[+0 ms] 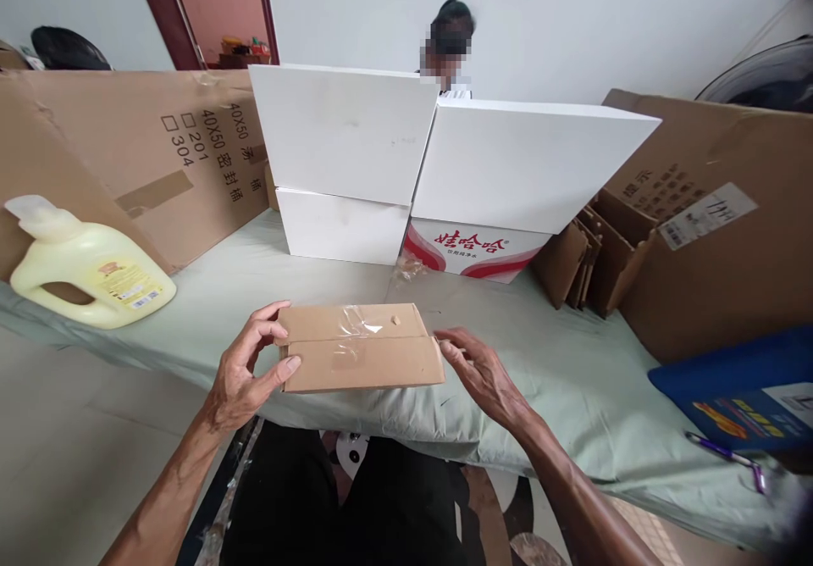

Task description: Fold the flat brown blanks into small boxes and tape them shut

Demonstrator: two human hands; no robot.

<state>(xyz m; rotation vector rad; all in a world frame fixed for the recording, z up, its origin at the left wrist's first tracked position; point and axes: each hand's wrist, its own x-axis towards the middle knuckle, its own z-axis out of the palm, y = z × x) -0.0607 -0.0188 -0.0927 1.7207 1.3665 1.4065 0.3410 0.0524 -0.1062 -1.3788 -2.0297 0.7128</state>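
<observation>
A small brown cardboard box (365,364) with clear tape across its middle seam is at the table's near edge. My left hand (249,369) grips its left end, with the thumb on the near side and the fingers over the far corner. At the opposite end, my right hand (481,369) has its thumb and fingers closed around the right corner; some of those fingertips are hidden by the box. A small torn spot shows on the box's top, right of the tape.
Large white boxes (343,134) stand stacked at the back, one with red printing. Big cartons (209,142) flank both sides. A yellow jug (95,274) is at left; folded cardboard (613,248), a blue container (737,388) and a purple pen (724,450) at right. A person (452,32) is behind.
</observation>
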